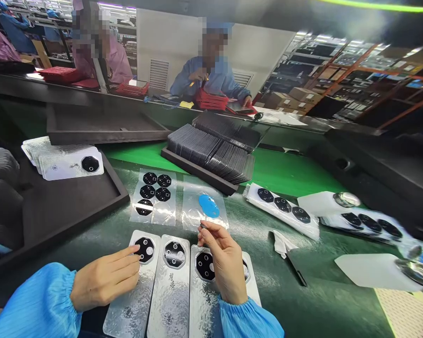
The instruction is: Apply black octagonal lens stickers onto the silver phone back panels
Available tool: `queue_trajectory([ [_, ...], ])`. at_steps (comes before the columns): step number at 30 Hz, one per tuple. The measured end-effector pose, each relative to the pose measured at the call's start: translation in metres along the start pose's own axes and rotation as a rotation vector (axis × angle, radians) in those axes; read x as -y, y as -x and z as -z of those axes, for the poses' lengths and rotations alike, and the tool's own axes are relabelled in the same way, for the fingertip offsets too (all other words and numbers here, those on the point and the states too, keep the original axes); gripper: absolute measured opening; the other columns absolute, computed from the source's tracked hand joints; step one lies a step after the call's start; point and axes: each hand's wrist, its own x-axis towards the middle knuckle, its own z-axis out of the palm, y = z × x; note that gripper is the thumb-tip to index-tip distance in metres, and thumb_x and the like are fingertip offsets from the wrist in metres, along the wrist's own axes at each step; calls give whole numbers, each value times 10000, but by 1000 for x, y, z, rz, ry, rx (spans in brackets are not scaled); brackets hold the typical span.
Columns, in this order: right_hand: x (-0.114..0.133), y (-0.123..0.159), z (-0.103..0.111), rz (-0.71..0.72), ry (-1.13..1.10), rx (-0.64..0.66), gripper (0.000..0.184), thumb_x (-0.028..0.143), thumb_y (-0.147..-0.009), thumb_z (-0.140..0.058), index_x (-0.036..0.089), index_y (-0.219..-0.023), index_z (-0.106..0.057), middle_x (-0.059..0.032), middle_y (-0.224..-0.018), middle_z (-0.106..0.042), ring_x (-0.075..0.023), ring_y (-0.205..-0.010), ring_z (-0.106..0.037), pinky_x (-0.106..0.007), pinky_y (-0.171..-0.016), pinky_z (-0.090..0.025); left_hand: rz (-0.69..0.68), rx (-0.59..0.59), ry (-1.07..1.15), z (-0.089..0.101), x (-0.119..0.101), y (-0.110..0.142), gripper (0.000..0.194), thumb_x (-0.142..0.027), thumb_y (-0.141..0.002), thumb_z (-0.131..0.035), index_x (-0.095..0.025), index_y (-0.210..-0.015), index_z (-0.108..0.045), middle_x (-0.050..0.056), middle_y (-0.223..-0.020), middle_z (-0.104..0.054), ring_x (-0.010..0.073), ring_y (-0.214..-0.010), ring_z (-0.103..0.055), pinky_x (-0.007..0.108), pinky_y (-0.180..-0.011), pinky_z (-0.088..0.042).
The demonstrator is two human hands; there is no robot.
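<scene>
In front of me several silvery phone back panels (169, 291) lie side by side, each with a black octagonal camera piece. My left hand (107, 277) is open, its fingers stretched flat and the fingertips at the camera piece (145, 249) of the leftmost panel. My right hand (225, 260) is raised over the panels on the right, partly hiding them. Its thumb and fingers are pinched on something small and dark that I cannot make out. Just beyond those fingertips lies a clear film (190, 213) with a blue film piece (209, 205). Beside it is a sheet of black octagonal stickers (148, 192).
A black tray (66, 220) with stacked panels (70, 166) stands on the left. Farther back is a rack of thin dark sheets (207, 150). On the right are bagged stickers (284, 211), pump bottles (377, 272) and a black tool with white cloth (296, 270). A co-worker (211, 70) sits opposite.
</scene>
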Motion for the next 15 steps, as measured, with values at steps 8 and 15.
queue_trajectory([
  [8,6,1,1,122,156,33,197,372,-800,-709,204,-892,-759,-41,-882,-661,-153,-727,-581,-279,-641,-499,-3,14,4,1,1,1,276,-20,-973,-387,-84,-859,-630,124,-870,-743,203,-983,-714,442,-1061,-531],
  [15,6,23,-22,196,328,269,160,243,-865,-632,209,-1019,-659,-26,-866,-677,-160,-786,-636,-268,-705,-516,26,35,9,-4,0,6,210,-12,-944,-467,-76,-839,-637,123,-904,-738,209,-964,-710,455,-1073,-527],
])
